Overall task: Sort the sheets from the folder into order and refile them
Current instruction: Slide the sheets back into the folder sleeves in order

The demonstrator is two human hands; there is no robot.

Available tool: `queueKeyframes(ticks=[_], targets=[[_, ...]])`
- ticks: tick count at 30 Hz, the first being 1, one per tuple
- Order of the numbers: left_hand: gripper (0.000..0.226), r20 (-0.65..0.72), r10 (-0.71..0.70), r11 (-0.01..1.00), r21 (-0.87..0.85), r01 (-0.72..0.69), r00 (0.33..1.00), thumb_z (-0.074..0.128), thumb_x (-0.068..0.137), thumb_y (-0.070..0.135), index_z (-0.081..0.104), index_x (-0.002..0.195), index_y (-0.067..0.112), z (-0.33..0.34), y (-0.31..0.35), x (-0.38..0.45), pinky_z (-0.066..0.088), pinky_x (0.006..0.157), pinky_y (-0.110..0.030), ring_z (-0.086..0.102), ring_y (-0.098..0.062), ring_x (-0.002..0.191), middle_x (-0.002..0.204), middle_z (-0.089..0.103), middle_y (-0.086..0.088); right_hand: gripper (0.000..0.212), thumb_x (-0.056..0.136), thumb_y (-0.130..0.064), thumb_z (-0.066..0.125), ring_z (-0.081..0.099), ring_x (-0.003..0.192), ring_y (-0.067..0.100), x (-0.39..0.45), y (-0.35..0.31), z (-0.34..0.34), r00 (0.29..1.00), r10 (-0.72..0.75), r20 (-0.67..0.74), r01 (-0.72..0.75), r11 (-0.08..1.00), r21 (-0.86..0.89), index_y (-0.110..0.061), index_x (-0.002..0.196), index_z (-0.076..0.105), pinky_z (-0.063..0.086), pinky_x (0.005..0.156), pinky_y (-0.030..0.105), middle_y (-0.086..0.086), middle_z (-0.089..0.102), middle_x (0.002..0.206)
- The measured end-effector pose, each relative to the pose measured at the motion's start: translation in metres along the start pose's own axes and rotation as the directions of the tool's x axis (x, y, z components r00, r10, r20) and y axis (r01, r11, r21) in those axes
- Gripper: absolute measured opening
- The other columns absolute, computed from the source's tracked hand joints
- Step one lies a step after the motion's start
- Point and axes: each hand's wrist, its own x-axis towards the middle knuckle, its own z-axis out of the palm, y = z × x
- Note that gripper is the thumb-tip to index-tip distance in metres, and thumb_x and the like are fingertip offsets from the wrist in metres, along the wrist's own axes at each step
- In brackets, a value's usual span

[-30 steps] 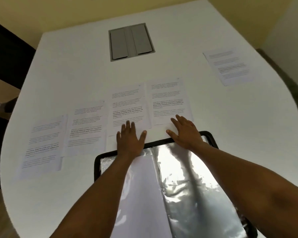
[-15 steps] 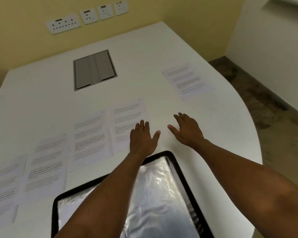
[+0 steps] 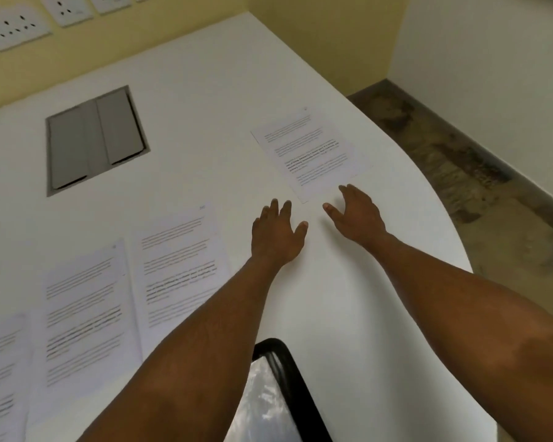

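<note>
In the head view, both hands were spread flat and held nothing: the left hand (image 3: 276,236) and the right hand (image 3: 358,215) reached toward the separate sheet (image 3: 312,151), lying apart from the row of sheets (image 3: 176,266). The folder (image 3: 284,371) lay near. Probably the step was collecting this sheet; next it needed sliding toward the row.

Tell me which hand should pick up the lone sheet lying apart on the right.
Right hand: its fingertips sit at the lone sheet's near edge, while the left hand lies further back on the bare table.
</note>
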Motion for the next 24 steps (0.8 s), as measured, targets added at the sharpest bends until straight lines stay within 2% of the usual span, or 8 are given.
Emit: queueKeyframes(ticks=[7,12,16,18,20,22,24], targets=[[0.065,0.072,0.068,0.997,0.04,-0.071,0.995,0.035,0.098,0.052,0.013,0.154,0.027,0.027,0.015,0.088,0.009,0.119,-0.045,0.006,-0.031,0.148,0.162,0.003,-0.009,0.078,0.091,-0.045,0.062,0.026,0.145,0.031,0.081,0.034,-0.015,0.983,0.141,-0.121,-0.129,0.987,0.097,-0.008,0.15,0.029,0.022,0.117,0.042,0.014,0.029,0.157],[0.061,0.059,0.091,0.995,0.043,-0.093,0.994,0.032,0.099,0.05,0.018,0.153,0.024,0.041,0.014,0.114,0.008,0.12,-0.044,0.004,-0.03,0.148,0.162,0.002,-0.01,0.08,0.086,-0.04,0.071,0.04,0.136,0.034,0.122,0.039,-0.033,0.947,0.277,-0.165,-0.255,0.957,0.141,-0.003,0.146,0.033,0.034,0.11,0.038,0.017,0.044,0.146],[0.056,0.002,0.088,0.996,-0.021,-0.088,0.996,0.035,0.1,0.042,0.028,0.15,0.018,0.049,0.014,0.115,0.008,0.121,-0.043,0.004,-0.031,0.148,0.161,0.007,-0.011,0.063,0.086,-0.035,0.073,0.053,0.124,0.03,0.135,0.034,-0.035,0.932,0.317,-0.178,-0.293,0.944,0.149,-0.004,0.134,0.047,0.043,0.096,0.032,0.013,0.055,0.135],[0.054,-0.03,0.091,0.994,-0.06,-0.093,0.995,0.038,0.1,0.04,0.033,0.147,0.016,0.051,0.014,0.113,0.01,0.121,-0.043,0.006,-0.031,0.148,0.161,0.011,-0.011,0.045,0.089,-0.032,0.07,0.061,0.104,0.028,0.138,0.034,-0.033,0.932,0.319,-0.171,-0.294,0.943,0.154,-0.003,0.12,0.059,0.047,0.082,0.03,0.012,0.062,0.123],[0.052,-0.038,0.088,0.99,-0.109,-0.092,0.995,0.042,0.099,0.038,0.038,0.144,0.013,0.052,0.011,0.111,0.013,0.12,-0.043,0.009,-0.03,0.148,0.16,0.015,-0.011,0.03,0.091,-0.025,0.066,0.063,0.086,0.025,0.136,0.035,-0.03,0.935,0.312,-0.165,-0.276,0.938,0.21,0.0,0.106,0.065,0.057,0.079,0.035,0.014,0.067,0.111],[0.05,-0.043,0.078,0.981,-0.173,-0.084,0.996,0.047,0.097,0.036,0.043,0.14,0.01,0.05,0.009,0.105,0.017,0.12,-0.042,0.012,-0.027,0.148,0.159,0.019,-0.012,0.025,0.09,-0.02,0.065,0.066,0.085,0.027,0.126,0.036,-0.03,0.927,0.343,-0.154,-0.282,0.904,0.32,0.001,0.102,0.067,0.06,0.079,0.044,0.014,0.068,0.104],[0.049,-0.062,0.05,0.963,-0.262,-0.065,0.997,0.05,0.097,0.034,0.046,0.138,0.009,0.047,0.008,0.094,0.02,0.119,-0.039,0.016,-0.023,0.147,0.159,0.021,-0.01,0.023,0.089,-0.019,0.066,0.066,0.086,0.026,0.109,0.037,-0.03,0.915,0.37,-0.16,-0.275,0.862,0.426,0.002,0.099,0.068,0.061,0.077,0.044,0.009,0.067,0.099]])
